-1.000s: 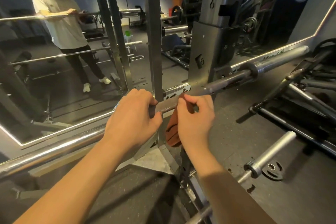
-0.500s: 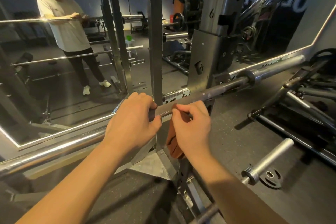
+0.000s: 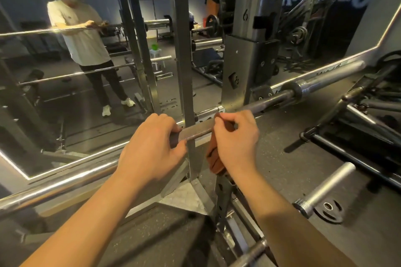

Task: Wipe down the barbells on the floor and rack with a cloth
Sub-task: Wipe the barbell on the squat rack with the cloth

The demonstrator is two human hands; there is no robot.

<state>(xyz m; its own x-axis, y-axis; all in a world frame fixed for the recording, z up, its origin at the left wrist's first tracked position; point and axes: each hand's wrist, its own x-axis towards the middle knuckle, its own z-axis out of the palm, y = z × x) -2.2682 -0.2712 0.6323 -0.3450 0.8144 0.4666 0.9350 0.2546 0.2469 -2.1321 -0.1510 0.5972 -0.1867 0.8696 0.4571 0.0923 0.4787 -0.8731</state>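
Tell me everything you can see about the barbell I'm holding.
The barbell is a long grey metal bar, knurled between the hands, with a collar and a thicker sleeve at its right end. It sits on the rack, slanting up to the right. The left hand grips it; the right hand pinches an orange-brown cloth against it.

The racked barbell (image 3: 198, 130) slants from lower left to upper right, knurled grey at centre in my left hand (image 3: 152, 147), with the rust-orange cloth (image 3: 213, 159) draped over it under my right hand (image 3: 236, 141).
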